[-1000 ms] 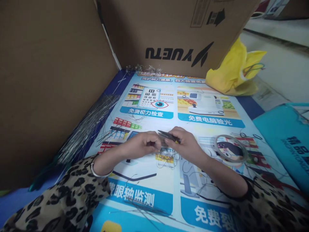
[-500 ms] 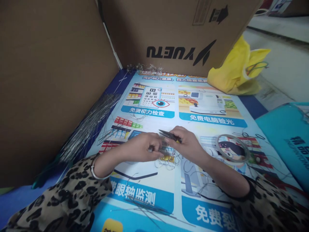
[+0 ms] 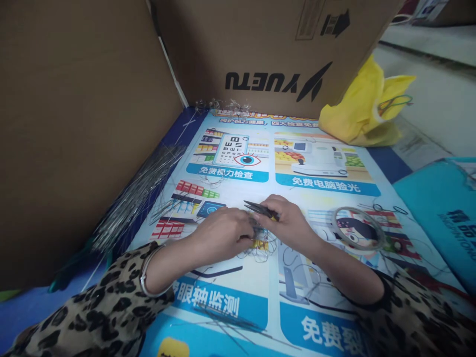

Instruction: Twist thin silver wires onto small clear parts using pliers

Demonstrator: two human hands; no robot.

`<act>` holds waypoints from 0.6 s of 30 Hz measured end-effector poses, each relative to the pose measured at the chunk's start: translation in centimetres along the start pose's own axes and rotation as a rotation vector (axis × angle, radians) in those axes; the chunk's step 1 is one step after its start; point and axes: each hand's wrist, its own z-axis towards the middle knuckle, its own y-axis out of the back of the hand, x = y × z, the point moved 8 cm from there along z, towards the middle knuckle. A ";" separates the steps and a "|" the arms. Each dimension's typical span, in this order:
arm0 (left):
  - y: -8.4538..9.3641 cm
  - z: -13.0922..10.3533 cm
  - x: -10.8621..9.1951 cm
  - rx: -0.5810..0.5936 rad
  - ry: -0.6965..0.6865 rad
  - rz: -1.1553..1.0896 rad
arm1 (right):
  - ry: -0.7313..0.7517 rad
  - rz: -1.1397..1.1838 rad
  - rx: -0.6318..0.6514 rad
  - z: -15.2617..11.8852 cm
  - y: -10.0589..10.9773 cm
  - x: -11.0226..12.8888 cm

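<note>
My right hand grips a pair of dark-jawed pliers, its tips pointing left over the printed sheet. Close beside it, my left hand has its fingers bent and pressed together at a tangle of thin bent wire. The fingertips meet near the right hand, and what exactly the left fingers pinch is hidden. Part of the wire tangle lies below both hands on the sheet. To the right of it are more loose wire loops.
A bundle of straight wires lies along the left cardboard wall. Cut wires lie in front. A roll of clear tape, a yellow bag and a turquoise bag are on the right. A cardboard box stands behind.
My left hand has turned over so its back shows more, and its fingers have closed in towards the wire. The right hand with the pliers has stayed almost still.
</note>
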 end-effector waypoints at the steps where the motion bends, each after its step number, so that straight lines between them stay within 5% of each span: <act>1: 0.1 0.0 0.1 -0.005 -0.001 -0.024 | 0.005 0.000 0.000 0.0 0.0 0.0; 11: 0.9 -1.2 2.5 -0.171 0.149 -0.343 | 0.018 -0.021 0.007 -0.1 -0.1 -0.1; 18: 0.7 -1.5 3.8 -0.282 0.234 -0.359 | 0.016 -0.013 0.018 -0.1 -0.2 -0.1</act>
